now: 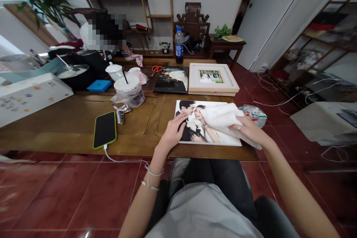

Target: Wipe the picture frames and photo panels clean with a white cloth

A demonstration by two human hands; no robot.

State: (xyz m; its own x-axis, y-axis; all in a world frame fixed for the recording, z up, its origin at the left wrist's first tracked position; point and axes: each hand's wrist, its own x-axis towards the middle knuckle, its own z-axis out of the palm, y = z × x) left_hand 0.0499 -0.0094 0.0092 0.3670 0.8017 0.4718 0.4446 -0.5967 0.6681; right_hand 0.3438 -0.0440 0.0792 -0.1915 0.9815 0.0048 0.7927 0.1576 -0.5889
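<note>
A wedding photo panel (195,134) with a white edge lies flat near the front edge of the wooden table. My left hand (174,131) rests on its left side, fingers stretched out and holding nothing. On the panel's right half my right hand (247,129) grips a white cloth (221,116), which covers part of the picture and hangs over the right side. Just behind stand a framed photo (213,78) in a pale wooden frame and a dark photo panel (171,80).
Left on the table (134,137) are a charging phone (105,130), a lidded cup in plastic (128,89), a blue box (99,85) and a white carton (33,98). Scissors (157,69) and a bottle (179,46) stand further back. A plastic bag (254,115) is at right. Another person sits behind.
</note>
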